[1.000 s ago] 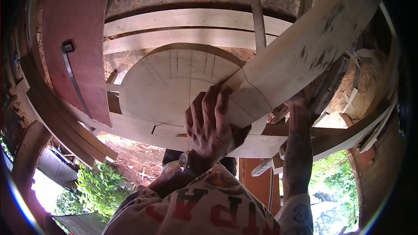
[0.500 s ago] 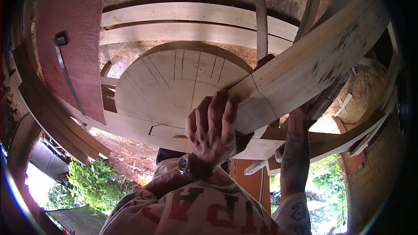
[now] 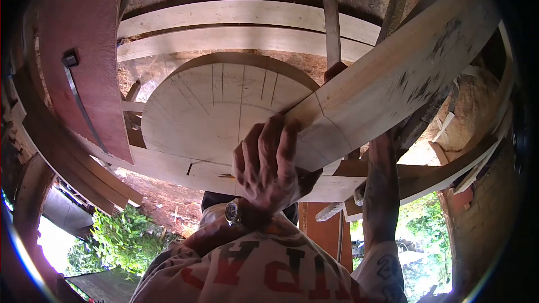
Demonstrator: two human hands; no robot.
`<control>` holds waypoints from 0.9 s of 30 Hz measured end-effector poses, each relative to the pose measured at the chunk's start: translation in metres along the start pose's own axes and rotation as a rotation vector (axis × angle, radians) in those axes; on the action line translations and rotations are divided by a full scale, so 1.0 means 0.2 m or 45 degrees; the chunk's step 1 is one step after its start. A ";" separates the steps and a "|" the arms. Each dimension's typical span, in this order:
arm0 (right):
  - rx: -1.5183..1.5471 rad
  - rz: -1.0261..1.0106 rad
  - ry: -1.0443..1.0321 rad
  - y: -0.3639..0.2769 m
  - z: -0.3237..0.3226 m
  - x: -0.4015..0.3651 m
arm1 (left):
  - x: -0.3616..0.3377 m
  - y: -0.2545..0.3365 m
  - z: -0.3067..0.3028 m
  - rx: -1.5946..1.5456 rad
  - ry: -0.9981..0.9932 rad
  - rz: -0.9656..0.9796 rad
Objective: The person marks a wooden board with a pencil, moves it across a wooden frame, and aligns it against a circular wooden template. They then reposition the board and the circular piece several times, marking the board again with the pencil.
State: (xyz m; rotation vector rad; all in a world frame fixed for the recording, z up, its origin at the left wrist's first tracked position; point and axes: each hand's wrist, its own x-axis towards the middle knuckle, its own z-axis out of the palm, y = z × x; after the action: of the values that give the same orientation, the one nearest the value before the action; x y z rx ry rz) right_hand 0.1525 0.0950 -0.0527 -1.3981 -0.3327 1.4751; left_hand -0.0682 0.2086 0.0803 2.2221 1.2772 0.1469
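My left hand [image 3: 267, 163], with a watch on its wrist, has its fingers curled over the near end of a thick, pale wooden plank [image 3: 387, 73]. This end lies over the right part of a round-edged wooden board [image 3: 191, 106] marked with several pencil lines. A small pointed thing with an orange part, perhaps a pencil [image 3: 227, 176], shows beside the left hand. My right forearm passes beneath the plank. Of my right hand [image 3: 335, 71], only what look like fingers show at the plank's far edge; the rest is hidden. The plank slants up to the right.
At the left, a reddish board [image 3: 84, 78] carries a try square [image 3: 81, 98]. Two long pale boards [image 3: 236, 39] lie beyond the round-edged one. Curved wood strips [image 3: 67, 157] are stacked at the left, and more timber [image 3: 438, 185] is at the right.
The view has shifted slightly, so the boards and hands appear a little farther left. Both hands stay at the plank, which keeps about the same place over the marked board.
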 end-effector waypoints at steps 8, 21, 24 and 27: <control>-0.004 -0.006 -0.015 0.01 -0.01 0.02 | 0.01 0.00 0.00 -0.001 0.066 0.013; -0.029 -0.003 -0.037 0.01 0.00 0.02 | 0.00 0.00 0.00 0.038 0.003 0.000; -0.023 0.001 -0.044 0.00 0.00 0.04 | 0.00 0.00 0.00 0.038 -0.026 -0.007; -0.018 0.003 -0.046 0.01 0.01 0.03 | -0.01 0.00 0.00 0.042 -0.023 -0.007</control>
State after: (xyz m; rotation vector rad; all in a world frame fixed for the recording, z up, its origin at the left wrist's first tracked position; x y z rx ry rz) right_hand 0.1521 0.0999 -0.0567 -1.3850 -0.3650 1.5036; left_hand -0.0683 0.2075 0.0804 2.2428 1.2848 0.1044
